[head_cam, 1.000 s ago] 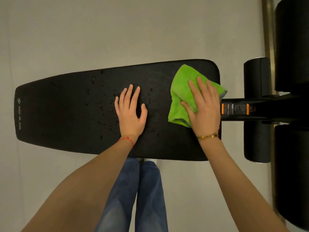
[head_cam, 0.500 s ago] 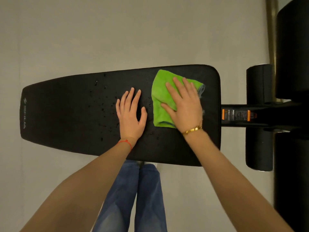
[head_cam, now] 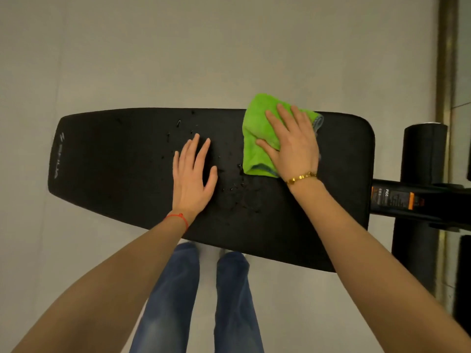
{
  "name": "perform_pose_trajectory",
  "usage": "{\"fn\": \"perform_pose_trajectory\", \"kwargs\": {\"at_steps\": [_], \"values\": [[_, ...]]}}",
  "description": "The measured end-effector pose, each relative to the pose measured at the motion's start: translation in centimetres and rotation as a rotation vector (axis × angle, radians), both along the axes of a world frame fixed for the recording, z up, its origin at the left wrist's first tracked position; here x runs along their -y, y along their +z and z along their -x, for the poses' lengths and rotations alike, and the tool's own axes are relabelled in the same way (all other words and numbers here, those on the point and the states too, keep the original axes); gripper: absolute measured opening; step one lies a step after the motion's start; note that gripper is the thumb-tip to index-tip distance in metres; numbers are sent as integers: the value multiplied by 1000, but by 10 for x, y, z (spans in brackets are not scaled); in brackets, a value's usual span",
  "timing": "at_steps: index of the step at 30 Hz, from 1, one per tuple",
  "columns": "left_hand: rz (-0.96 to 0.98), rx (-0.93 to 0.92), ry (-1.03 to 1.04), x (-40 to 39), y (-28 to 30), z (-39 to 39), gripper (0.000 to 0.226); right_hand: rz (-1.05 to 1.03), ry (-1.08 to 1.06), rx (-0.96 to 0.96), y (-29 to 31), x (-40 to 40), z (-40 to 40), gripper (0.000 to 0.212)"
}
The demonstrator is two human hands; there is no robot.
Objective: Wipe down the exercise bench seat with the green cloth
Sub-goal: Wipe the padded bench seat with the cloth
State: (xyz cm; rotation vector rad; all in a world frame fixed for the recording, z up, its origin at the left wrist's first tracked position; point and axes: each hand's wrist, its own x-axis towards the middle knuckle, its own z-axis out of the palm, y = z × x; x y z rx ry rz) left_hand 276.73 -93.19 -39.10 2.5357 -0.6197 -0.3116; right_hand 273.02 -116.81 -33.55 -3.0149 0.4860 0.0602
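Pale floor (head_cam: 178, 59) fills most of the view, w/ the black bench seat (head_cam: 127, 174) lying across it left to right, narrow end at left carrying a small white logo (head_cam: 59, 156), wide end at right. Right of the seat, a black frame bar (head_cam: 407, 202) w/ an orange-and-white label runs off toward black foam roller pads (head_cam: 420, 174). Below the seat's near edge, legs in blue jeans (head_cam: 198, 301) stand on the floor. Green cloth (head_cam: 257, 138) sits folded on the far right part of the seat, its top edge poking just past the seat's far rim, a grey-blue hem showing at its right corner. Right hand (head_cam: 293, 146) lies flat on the cloth, fingers straight and spread, pressing it down, not curled round it; gold bracelet (head_cam: 302, 177) at the wrist. Left hand (head_cam: 195, 174) rests palm down on bare seat left of the cloth, apart from it, fingers straight, thumb out; red string (head_cam: 178, 218) at the wrist. Water droplets (head_cam: 234, 184) bead on the seat btw the two hands and around the left fingers.
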Motion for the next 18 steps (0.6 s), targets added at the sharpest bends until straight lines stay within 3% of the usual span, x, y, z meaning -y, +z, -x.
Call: {"fn": "perform_pose_trajectory", "kwargs": {"at_steps": [3, 8, 11, 13, 16, 18], "values": [[-11, -11, -1, -13, -9, -13, 57, 28, 31, 13, -6, -17, -2, 63], [12, -28, -16, -16, -17, -19, 57, -16, 241, -65, 9, -64, 88, 60], [30, -35, -11, -17, -20, -18, 56, 6, 292, -88, 14, -52, 91, 59], [42, -34, -17, -17, -21, -18, 56, 31, 201, -40, 7, -34, 51, 58], [43, -33, -20, -19, -23, -18, 57, 13, -104, 12, -5, -20, -20, 62], [40, -29, -27, -19, -23, -19, 57, 20, -144, 14, -10, -32, -27, 62]]}}
